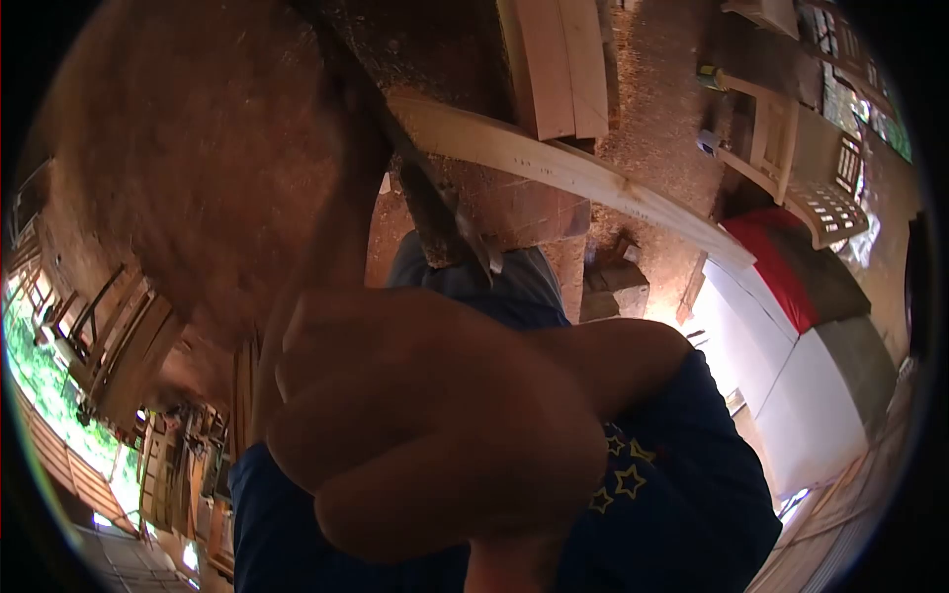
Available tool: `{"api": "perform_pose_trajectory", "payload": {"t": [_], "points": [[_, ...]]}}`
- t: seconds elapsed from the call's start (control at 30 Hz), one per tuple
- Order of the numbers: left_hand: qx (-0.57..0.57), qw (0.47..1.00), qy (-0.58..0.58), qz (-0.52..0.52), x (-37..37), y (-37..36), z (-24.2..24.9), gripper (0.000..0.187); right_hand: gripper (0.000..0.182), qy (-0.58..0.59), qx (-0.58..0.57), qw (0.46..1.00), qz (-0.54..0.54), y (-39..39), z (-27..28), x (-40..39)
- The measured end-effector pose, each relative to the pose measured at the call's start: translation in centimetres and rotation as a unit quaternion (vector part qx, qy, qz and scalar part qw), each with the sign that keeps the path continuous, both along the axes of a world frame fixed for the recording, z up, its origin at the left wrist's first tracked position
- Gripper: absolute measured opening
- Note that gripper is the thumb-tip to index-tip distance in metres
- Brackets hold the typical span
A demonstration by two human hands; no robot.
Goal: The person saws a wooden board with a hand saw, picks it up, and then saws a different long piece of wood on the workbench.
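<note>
Close to the camera, my right hand (425, 425) is curled into a fist with its back and knuckles showing. Whatever lies inside its fingers is hidden. My left arm reaches up past it, and my left hand (358, 148) is dark and blurred beside a long dark bar (420, 188). Whether the fingers wrap round that bar I cannot make out. The bar slants down toward my lap and ends in a narrow tip, with a small pale piece (494, 261) beside it. A long pale wooden strip (583, 173) runs off to the right from beside the bar.
Pale boards (568, 69) lie at the top on a dark work surface (435, 44). To the right are wooden chair frames (781, 138) and a white, red and grey block-like object (811, 395). Stacked timber (124, 346) stands at the left. Wood blocks (615, 282) lie on the ground.
</note>
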State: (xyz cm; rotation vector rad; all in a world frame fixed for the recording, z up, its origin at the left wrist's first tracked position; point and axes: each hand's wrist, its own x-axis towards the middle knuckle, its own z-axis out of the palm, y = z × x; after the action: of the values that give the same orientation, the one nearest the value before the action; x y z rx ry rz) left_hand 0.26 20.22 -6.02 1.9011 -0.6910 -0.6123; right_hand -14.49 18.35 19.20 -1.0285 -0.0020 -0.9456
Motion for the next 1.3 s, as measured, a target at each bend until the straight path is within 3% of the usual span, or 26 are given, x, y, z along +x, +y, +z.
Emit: {"api": "perform_pose_trajectory", "payload": {"t": [0.17, 0.27, 0.37, 0.57, 0.7, 0.77, 0.83, 0.97, 1.07, 1.17, 1.2, 1.3], "points": [[0.066, 0.996, 0.028, 0.044, -0.3, 0.0, 1.5, 0.022, 0.074, -0.084, 0.047, 0.995, 0.008, -2.9, -1.8, 0.9], [0.066, 0.995, 0.056, 0.052, -0.7, -0.2, 2.7, 0.024, 0.072, -0.079, 0.100, 0.990, 0.057, -4.9, -3.4, 0.5], [0.047, 0.996, 0.071, 0.042, -0.5, 0.1, 2.2, 0.026, 0.066, -0.004, 0.141, 0.985, 0.101, -5.0, -6.4, 0.6], [0.061, 0.987, 0.117, 0.089, -1.1, 0.1, 2.4, 0.026, 0.044, 0.299, -0.059, 0.945, 0.121, -5.1, -10.8, 0.4], [0.132, 0.985, 0.092, 0.069, -0.9, 0.8, 1.9, 0.024, 0.038, 0.350, -0.072, 0.928, 0.108, -5.2, -11.8, 1.2], [0.123, 0.983, 0.113, 0.077, -1.2, 1.0, 1.7, 0.021, 0.037, 0.370, -0.068, 0.924, 0.072, -5.1, -11.7, 1.7], [0.038, 0.975, 0.189, 0.111, -1.5, 0.5, 1.4, 0.014, 0.035, 0.382, -0.082, 0.919, 0.060, -4.9, -11.9, 1.9], [0.005, 0.992, 0.105, 0.066, -1.2, -0.1, 1.6, 0.008, 0.029, 0.413, -0.101, 0.903, 0.059, -4.2, -11.4, 0.9], [0.009, 0.997, 0.061, 0.044, -0.8, 0.1, 1.0, 0.011, 0.017, 0.386, -0.094, 0.916, -0.052, -2.8, -10.7, -1.0], [0.022, 0.999, 0.005, 0.022, -0.6, -0.2, 1.6, 0.011, 0.029, 0.483, -0.129, 0.859, -0.113, 0.2, -9.7, -4.1], [0.021, 1.000, -0.007, 0.020, -0.7, -0.4, 2.5, 0.011, 0.058, 0.526, -0.164, 0.831, -0.083, 1.4, -9.8, -5.6], [-0.018, 1.000, 0.007, 0.019, -0.8, -0.3, 3.2, 0.012, 0.075, 0.649, -0.078, 0.757, -0.024, 6.1, -8.8, -7.9]]}}
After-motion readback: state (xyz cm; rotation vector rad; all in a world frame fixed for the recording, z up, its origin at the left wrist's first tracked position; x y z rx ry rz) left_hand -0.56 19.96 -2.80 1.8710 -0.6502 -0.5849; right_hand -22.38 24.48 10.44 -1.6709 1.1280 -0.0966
